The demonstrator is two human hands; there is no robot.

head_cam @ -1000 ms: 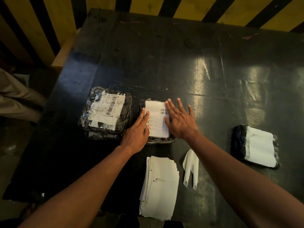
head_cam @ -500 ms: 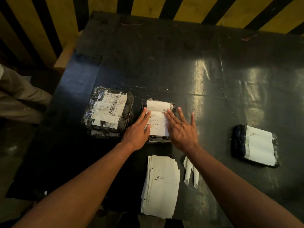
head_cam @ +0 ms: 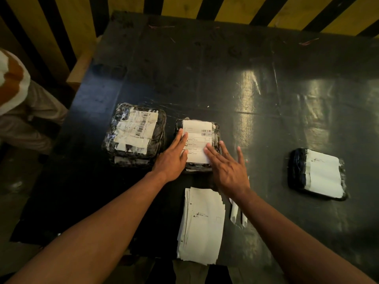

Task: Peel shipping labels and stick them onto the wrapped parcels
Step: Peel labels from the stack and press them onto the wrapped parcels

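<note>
Middle parcel (head_cam: pixel 198 145), on tabletop (head_cam: pixel 205 78): shipping label (head_cam: pixel 196 140) on top. Left hand (head_cam: pixel 171 158) and right hand (head_cam: pixel 229 171), each grip flat and open, press its label. Label stack (head_cam: pixel 202 224) lies near it.

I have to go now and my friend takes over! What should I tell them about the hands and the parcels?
Left hand: flat, pressing the label on the middle parcel.
Right hand: flat, fingers on the label's near right corner.
Left parcel: already labelled.
Right parcel: white sheet on top; print unreadable, so check it.
Label stack: at the near table edge, for further parcels.
</note>
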